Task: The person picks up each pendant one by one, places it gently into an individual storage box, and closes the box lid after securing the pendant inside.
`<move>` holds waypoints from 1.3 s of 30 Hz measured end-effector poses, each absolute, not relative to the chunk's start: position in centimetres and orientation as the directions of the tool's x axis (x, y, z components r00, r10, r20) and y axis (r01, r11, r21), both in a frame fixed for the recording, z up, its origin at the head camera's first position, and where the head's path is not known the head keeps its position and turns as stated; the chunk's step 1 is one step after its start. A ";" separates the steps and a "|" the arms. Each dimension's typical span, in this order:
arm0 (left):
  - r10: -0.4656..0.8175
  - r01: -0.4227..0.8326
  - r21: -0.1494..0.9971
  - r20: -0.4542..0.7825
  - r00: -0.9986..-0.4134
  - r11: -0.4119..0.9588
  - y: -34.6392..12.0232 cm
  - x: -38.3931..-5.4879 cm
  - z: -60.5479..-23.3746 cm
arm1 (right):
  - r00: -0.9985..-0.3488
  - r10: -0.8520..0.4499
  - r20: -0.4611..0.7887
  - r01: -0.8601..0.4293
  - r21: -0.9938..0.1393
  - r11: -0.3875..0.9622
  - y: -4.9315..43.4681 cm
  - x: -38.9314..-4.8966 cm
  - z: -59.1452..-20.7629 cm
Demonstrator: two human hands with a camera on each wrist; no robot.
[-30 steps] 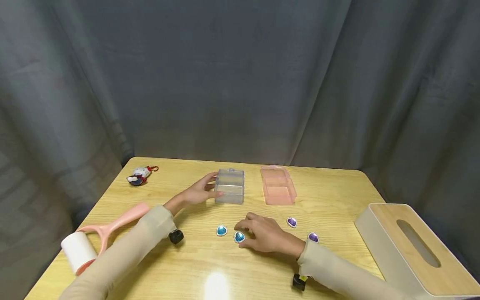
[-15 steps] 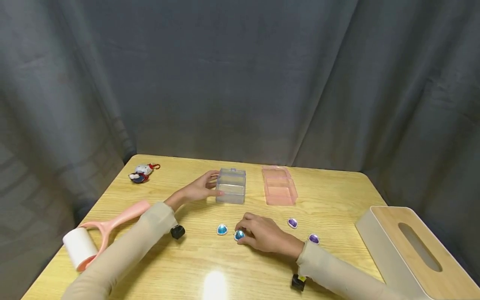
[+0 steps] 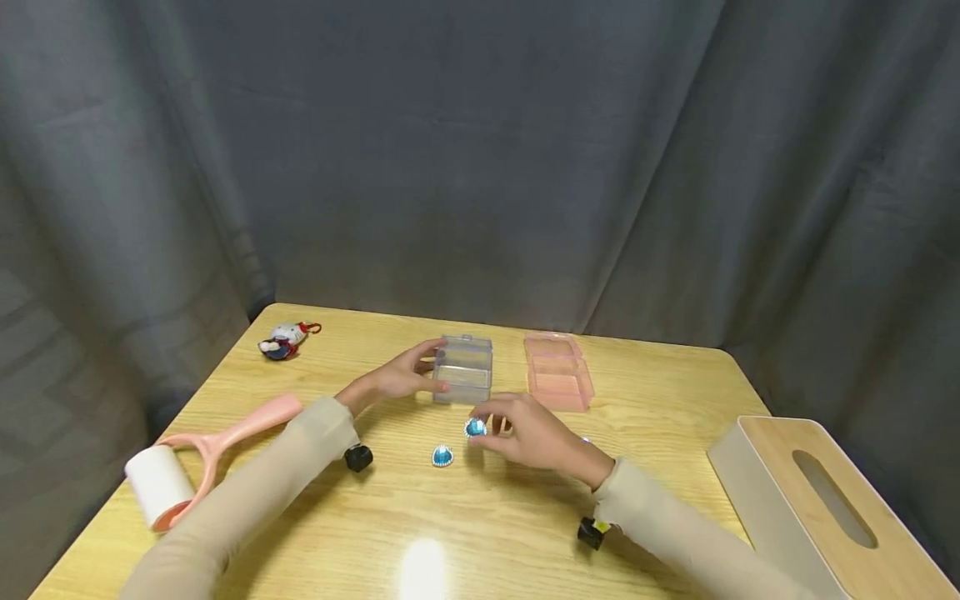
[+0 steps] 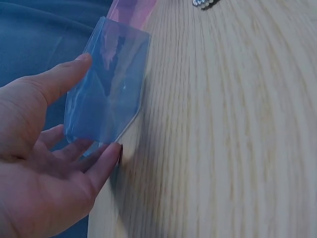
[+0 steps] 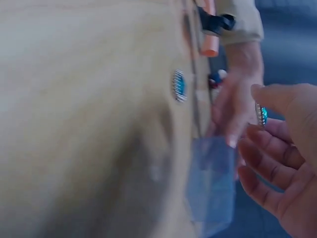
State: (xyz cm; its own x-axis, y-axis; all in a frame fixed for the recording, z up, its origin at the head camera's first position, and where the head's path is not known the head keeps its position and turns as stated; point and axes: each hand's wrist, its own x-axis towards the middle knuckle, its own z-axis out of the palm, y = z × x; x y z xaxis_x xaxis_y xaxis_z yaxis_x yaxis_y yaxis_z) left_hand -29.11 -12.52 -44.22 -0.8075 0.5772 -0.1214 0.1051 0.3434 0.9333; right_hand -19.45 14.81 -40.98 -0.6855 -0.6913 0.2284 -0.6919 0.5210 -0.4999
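My left hand (image 3: 396, 377) holds the left side of an open, clear bluish plastic box (image 3: 462, 392), its thumb near the front corner. In the left wrist view the thumb and fingers span the box (image 4: 111, 84). Between thumb and fingers my right hand (image 3: 528, 433) pinches a blue gem (image 3: 475, 427) with a beaded silver rim, raised over the table in front of the box. A matching blue gem (image 3: 442, 456) lies to its left on the wood. One purple gem (image 3: 586, 439) peeks out behind the right hand.
An open pink plastic box (image 3: 560, 393) stands right of the clear one. On the left lie a pink-handled lint roller (image 3: 159, 487) and a small plush charm (image 3: 285, 340). A wood-topped tissue box (image 3: 795, 492) occupies the right edge; a grey curtain (image 3: 465, 167) hangs behind.
My right hand has picked up the right-hand blue gem and moved it up and away from the table front, towards the clear box. The left hand stays at the box.
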 end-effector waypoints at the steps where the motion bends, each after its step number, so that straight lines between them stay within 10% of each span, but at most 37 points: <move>1: 0.576 0.103 0.933 -0.124 -0.808 0.346 -12.7 -29.0 -44.1 | -0.684 -0.687 0.245 -0.696 -0.501 0.515 14.7 -19.8 -40.6; 39: 0.624 0.100 0.939 -0.136 -0.770 0.328 -13.5 -29.5 -44.1 | -0.759 -0.548 0.352 -0.630 -0.612 0.478 11.1 -28.6 -38.5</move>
